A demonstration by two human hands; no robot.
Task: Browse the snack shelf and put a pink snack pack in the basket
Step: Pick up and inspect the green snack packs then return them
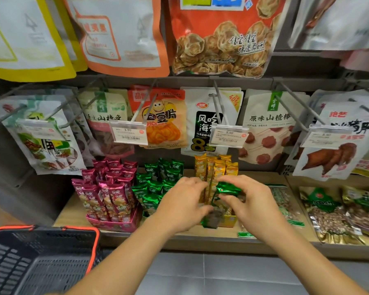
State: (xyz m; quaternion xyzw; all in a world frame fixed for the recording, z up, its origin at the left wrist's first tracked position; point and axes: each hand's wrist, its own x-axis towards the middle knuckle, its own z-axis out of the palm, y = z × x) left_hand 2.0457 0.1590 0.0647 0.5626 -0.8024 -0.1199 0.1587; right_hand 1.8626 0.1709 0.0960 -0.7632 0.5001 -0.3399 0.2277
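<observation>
Browsing step: left hand (183,201) and right hand (249,201) both pinch a green pack (228,188); pink packs (107,199) stand boxed to the left, above the basket (51,269), so next comes a leftward reach

Bright, even light (edges bowed, hands slightly blurred).

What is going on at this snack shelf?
A person is browsing a shop shelf. The left hand and right hand hold a green snack pack in front of the yellow packs. The pink snack packs stand untouched in their box further left. The basket below shows nothing inside.
</observation>
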